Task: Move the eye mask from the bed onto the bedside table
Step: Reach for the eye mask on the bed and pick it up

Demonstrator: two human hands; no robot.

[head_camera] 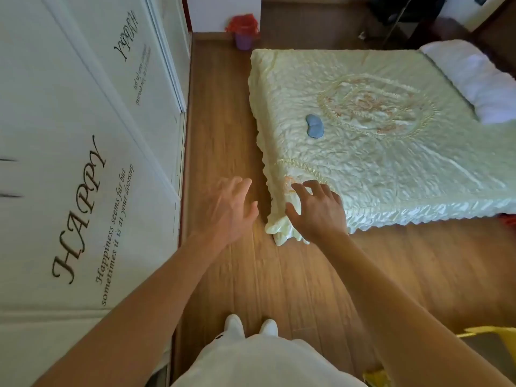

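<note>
A small blue-grey eye mask (pixel 313 125) lies flat on the pale yellow quilted bedspread (pixel 405 163), near the bed's left side. My left hand (pixel 227 210) hovers over the wooden floor, fingers spread, holding nothing. My right hand (pixel 317 212) is at the bed's near corner, fingers apart, over the ruffled edge of the spread. Both hands are well short of the mask. No bedside table shows clearly in this view.
A white wardrobe (pixel 83 152) with "HAPPY" lettering lines the left side, leaving a narrow strip of wooden floor (pixel 217 121). A purple bin with a red bag (pixel 243 32) stands at the far end. A white pillow (pixel 472 79) lies at the bed's head. Something yellow (pixel 491 332) sits bottom right.
</note>
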